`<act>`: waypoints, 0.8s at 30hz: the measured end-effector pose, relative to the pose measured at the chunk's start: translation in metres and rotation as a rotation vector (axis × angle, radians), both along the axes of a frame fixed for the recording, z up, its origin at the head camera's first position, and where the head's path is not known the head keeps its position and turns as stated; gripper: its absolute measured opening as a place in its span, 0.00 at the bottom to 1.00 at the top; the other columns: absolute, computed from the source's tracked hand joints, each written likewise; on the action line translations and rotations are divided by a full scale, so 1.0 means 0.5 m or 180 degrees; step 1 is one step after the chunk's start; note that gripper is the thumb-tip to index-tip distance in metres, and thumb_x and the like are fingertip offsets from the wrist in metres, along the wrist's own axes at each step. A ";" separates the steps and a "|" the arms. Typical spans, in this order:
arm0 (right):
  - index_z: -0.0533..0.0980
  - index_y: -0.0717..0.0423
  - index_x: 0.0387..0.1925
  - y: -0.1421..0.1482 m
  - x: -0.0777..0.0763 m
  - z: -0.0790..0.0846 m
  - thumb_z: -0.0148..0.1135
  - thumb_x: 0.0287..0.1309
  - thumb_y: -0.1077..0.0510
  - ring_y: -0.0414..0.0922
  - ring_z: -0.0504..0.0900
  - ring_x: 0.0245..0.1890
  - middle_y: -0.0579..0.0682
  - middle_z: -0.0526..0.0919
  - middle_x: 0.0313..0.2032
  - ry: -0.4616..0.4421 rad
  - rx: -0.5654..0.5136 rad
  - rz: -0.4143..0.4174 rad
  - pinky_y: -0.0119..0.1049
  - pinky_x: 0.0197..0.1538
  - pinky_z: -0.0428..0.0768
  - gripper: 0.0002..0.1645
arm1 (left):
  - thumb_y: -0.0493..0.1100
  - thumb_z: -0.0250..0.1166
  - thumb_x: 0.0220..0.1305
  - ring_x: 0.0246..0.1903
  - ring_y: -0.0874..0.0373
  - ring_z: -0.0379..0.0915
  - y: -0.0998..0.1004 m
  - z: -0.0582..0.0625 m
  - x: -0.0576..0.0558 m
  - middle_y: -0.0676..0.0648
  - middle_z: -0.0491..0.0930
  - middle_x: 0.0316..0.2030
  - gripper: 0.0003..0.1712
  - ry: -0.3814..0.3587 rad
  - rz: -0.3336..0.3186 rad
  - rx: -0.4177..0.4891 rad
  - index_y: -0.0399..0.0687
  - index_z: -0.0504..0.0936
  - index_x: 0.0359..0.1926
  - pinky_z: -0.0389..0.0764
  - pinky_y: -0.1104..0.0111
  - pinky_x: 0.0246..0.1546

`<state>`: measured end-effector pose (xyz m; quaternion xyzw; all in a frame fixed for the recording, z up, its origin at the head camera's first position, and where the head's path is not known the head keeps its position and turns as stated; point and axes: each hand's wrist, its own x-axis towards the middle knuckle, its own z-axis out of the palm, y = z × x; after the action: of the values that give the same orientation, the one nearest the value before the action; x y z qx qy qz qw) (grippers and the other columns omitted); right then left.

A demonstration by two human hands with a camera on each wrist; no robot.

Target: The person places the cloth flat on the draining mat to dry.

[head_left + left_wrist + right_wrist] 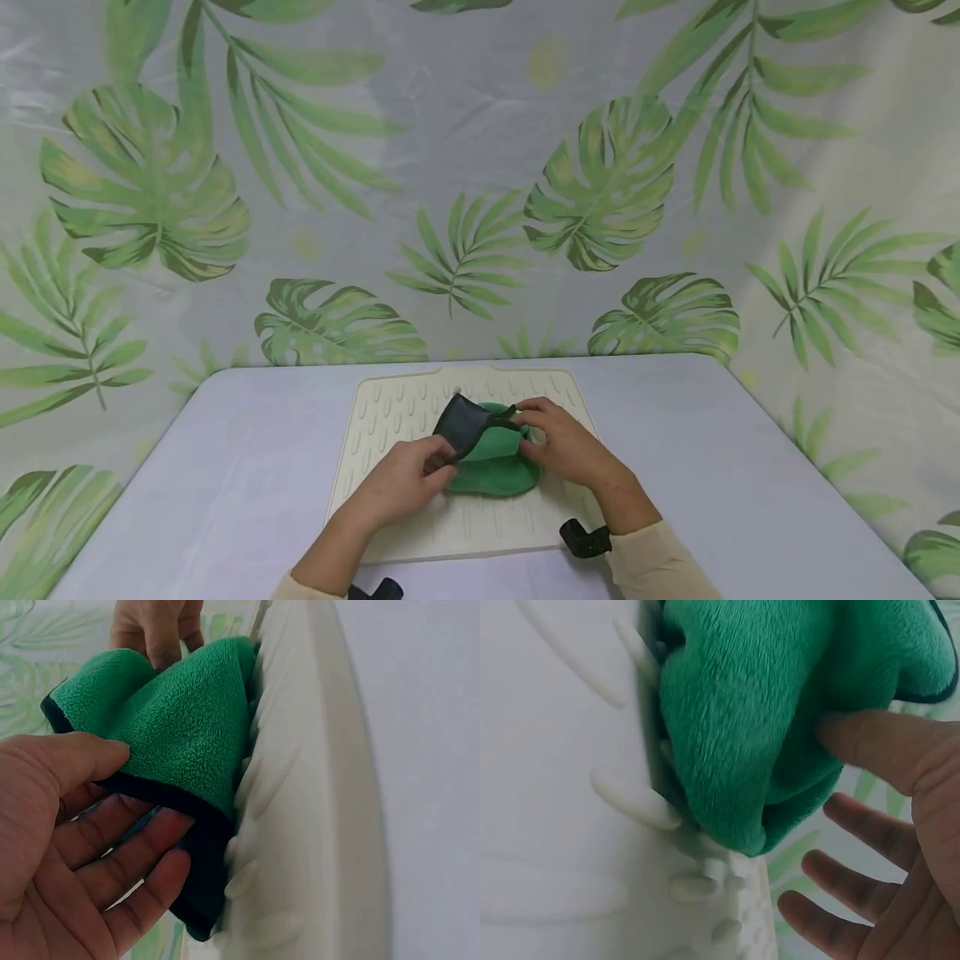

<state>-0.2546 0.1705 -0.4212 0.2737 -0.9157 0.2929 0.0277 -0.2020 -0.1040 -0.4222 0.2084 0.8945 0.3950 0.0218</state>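
Observation:
A green plush cloth (pixel 495 477) with a dark blue reverse and dark edging lies partly folded on a cream ridged mat (pixel 390 421). My left hand (pixel 401 482) pinches its dark-edged near left part; in the left wrist view the thumb (pixel 97 755) is on the green side and the fingers are behind. At the right, my right hand (pixel 566 442) holds a raised fold. The right wrist view has its thumb (pixel 877 742) against the green plush, with three fingers spread apart from the cloth; the index finger is hidden there behind the cloth.
The mat lies on a white table (pixel 255 467). A leaf-patterned curtain (pixel 480 167) hangs behind the table's far edge. Black wrist-worn devices, one at the right wrist (pixel 585 540) and one at the left (pixel 378 590), sit near the table's front.

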 end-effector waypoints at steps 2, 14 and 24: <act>0.82 0.48 0.48 0.005 -0.001 0.003 0.68 0.65 0.58 0.59 0.74 0.67 0.56 0.75 0.66 -0.0013 -0.0039 -0.0030 0.56 0.65 0.77 0.11 | 0.46 0.66 0.70 0.39 0.61 0.83 -0.007 0.003 -0.002 0.51 0.88 0.39 0.09 0.0011 0.0042 0.0008 0.48 0.84 0.46 0.83 0.68 0.39; 0.78 0.47 0.56 0.006 -0.003 0.006 0.68 0.65 0.59 0.56 0.76 0.66 0.53 0.76 0.64 0.0257 -0.0261 0.0034 0.56 0.63 0.79 0.19 | 0.43 0.66 0.69 0.38 0.62 0.82 -0.047 0.022 -0.006 0.52 0.87 0.37 0.06 -0.0005 0.0395 0.0088 0.50 0.84 0.45 0.82 0.66 0.40; 0.83 0.49 0.44 -0.016 -0.005 -0.020 0.70 0.64 0.59 0.53 0.81 0.55 0.51 0.82 0.52 0.0812 0.0319 -0.0392 0.49 0.58 0.82 0.08 | 0.44 0.65 0.70 0.39 0.63 0.82 -0.051 0.025 -0.007 0.53 0.86 0.37 0.06 -0.0096 0.0215 0.0069 0.51 0.84 0.44 0.81 0.67 0.39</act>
<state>-0.2571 0.1627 -0.4312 0.2530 -0.9333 0.2074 0.1480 -0.2055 -0.1294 -0.4098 0.1723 0.8962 0.4083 0.0197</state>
